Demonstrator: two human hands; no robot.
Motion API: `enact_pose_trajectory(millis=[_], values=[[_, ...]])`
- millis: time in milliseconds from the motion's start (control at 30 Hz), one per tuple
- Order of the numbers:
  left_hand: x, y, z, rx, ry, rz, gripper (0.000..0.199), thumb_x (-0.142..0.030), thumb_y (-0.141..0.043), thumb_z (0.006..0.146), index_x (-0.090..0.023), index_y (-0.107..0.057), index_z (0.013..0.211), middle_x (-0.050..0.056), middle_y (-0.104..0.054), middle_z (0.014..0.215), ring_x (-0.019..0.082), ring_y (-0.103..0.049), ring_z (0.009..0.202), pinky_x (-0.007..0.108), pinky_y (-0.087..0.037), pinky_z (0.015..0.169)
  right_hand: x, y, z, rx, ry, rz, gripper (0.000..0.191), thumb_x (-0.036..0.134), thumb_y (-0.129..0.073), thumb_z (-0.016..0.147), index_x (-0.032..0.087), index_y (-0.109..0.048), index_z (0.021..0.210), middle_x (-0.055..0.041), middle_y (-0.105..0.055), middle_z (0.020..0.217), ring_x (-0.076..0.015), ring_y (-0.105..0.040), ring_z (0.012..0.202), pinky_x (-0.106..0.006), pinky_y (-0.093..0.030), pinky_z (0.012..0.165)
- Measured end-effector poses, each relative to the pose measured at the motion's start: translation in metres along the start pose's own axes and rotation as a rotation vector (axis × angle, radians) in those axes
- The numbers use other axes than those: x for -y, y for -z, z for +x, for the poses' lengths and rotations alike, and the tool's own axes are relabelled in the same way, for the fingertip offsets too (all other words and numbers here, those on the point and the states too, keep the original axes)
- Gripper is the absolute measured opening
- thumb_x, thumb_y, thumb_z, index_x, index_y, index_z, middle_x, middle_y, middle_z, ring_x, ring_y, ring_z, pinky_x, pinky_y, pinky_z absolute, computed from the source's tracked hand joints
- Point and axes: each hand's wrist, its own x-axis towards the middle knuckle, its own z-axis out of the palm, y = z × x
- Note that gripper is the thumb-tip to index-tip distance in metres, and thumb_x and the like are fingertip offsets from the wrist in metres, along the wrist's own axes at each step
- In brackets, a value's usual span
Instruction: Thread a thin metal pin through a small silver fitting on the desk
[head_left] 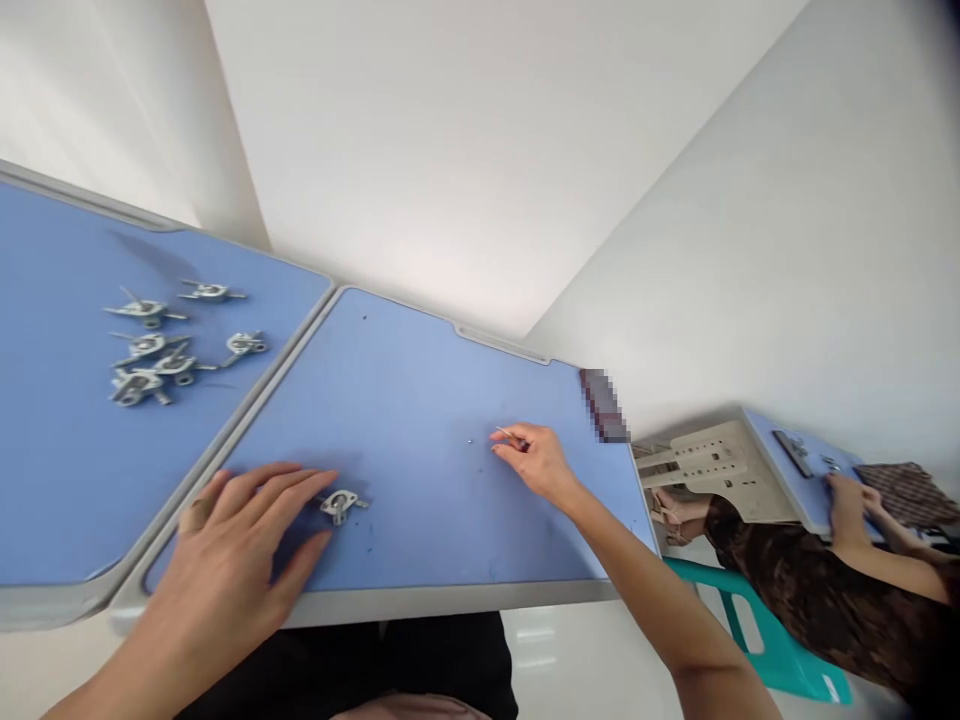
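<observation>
Beside a small silver metal part [340,504] on the blue table [420,390], my left hand [244,545] is spread, its fingertips near the part's left side. Whether they touch it I cannot tell. My right hand [534,460] pinches a small thin tool [513,437], its tip pointing up and left. A tiny shiny piece [470,441] lies on the table just left of my right hand.
Several similar metal parts [146,345] lie on the adjoining blue table [52,430] at the left. A dark blurred-out object [604,405] rests at the right edge. Further right, another person [795,570] sits at a separate table by a green stool [806,670].
</observation>
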Motion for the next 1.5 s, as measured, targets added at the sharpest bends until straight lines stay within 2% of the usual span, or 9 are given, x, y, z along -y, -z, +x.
enact_pose_trajectory(millis=[100,233,433,667,733,833,967,1100,1500], values=[[0.005,0.000,-0.002,0.023,-0.010,0.012,0.035,-0.037,-0.042,0.093,-0.032,-0.054,0.124,0.006,-0.069,0.107,0.037,-0.058,0.108,0.064,-0.037,0.099,-0.007,-0.005,0.008,0.026,0.038,-0.028,0.018,0.028,-0.068,0.075,0.023,-0.077,0.090,0.0046,-0.049,0.066,-0.0101,-0.044,0.059,-0.024,-0.039,0.060],[0.005,-0.001,0.001,0.030,-0.018,0.059,0.031,-0.038,-0.045,0.094,-0.026,-0.058,0.119,0.008,-0.070,0.108,0.036,-0.059,0.109,0.060,-0.037,0.101,-0.004,-0.015,0.012,0.016,0.077,-0.066,0.019,0.025,-0.071,0.076,0.025,-0.077,0.094,0.0023,-0.057,0.072,-0.0118,-0.048,0.064,-0.025,-0.040,0.064],[0.003,-0.005,0.009,0.021,-0.018,0.036,0.027,-0.038,-0.047,0.097,-0.024,-0.059,0.116,0.008,-0.070,0.107,0.034,-0.058,0.110,0.057,-0.033,0.103,0.004,-0.025,0.014,-0.024,0.169,-0.211,0.005,0.025,-0.069,0.081,0.023,-0.073,0.079,0.0011,-0.062,0.076,-0.0123,-0.052,0.064,-0.026,-0.038,0.062],[-0.001,-0.005,0.018,0.057,0.015,-0.037,0.015,-0.032,-0.053,0.097,-0.025,-0.065,0.103,0.003,-0.070,0.107,0.027,-0.057,0.109,0.055,-0.024,0.107,0.003,-0.026,0.018,-0.060,0.338,-0.385,0.021,0.032,-0.050,0.092,0.020,-0.066,0.082,-0.0029,-0.061,0.081,-0.0156,-0.053,0.068,-0.028,-0.036,0.065],[-0.001,-0.005,0.019,0.051,0.023,-0.051,0.013,-0.031,-0.055,0.096,-0.024,-0.065,0.101,0.003,-0.070,0.107,0.026,-0.057,0.108,0.055,-0.024,0.107,0.016,-0.032,0.015,-0.023,0.304,-0.295,0.022,0.033,-0.049,0.091,0.020,-0.063,0.080,-0.0026,-0.059,0.080,-0.0148,-0.050,0.066,-0.028,-0.036,0.063],[-0.001,-0.006,0.019,0.040,0.025,-0.065,0.011,-0.029,-0.058,0.095,-0.024,-0.066,0.100,0.003,-0.070,0.106,0.026,-0.056,0.108,0.055,-0.024,0.107,0.046,-0.053,0.006,0.156,0.216,0.007,0.022,0.034,-0.052,0.089,0.019,-0.062,0.076,0.0002,-0.054,0.074,-0.0124,-0.047,0.062,-0.025,-0.035,0.058],[-0.001,-0.007,0.018,0.019,0.024,-0.087,0.008,-0.026,-0.061,0.092,-0.024,-0.066,0.099,0.002,-0.070,0.104,0.027,-0.056,0.107,0.056,-0.024,0.107,0.078,-0.086,-0.002,0.320,0.236,0.198,0.019,0.032,-0.059,0.086,0.020,-0.064,0.073,0.0016,-0.051,0.073,-0.0114,-0.045,0.064,-0.025,-0.035,0.061],[-0.001,-0.009,0.019,0.008,0.035,-0.115,0.007,-0.023,-0.063,0.091,-0.023,-0.067,0.097,0.001,-0.070,0.101,0.026,-0.056,0.107,0.058,-0.021,0.108,0.082,-0.097,0.000,0.359,0.263,0.182,0.017,0.029,-0.061,0.086,0.020,-0.068,0.073,0.0014,-0.053,0.074,-0.0118,-0.046,0.067,-0.025,-0.035,0.064],[-0.002,-0.008,0.021,0.019,0.059,-0.168,0.012,-0.021,-0.060,0.092,-0.024,-0.070,0.098,0.001,-0.069,0.098,0.025,-0.056,0.105,0.059,-0.021,0.108,0.085,-0.095,0.006,0.357,0.187,0.108,0.016,0.032,-0.066,0.079,0.019,-0.067,0.069,0.0017,-0.054,0.070,-0.0110,-0.045,0.062,-0.025,-0.036,0.060]])
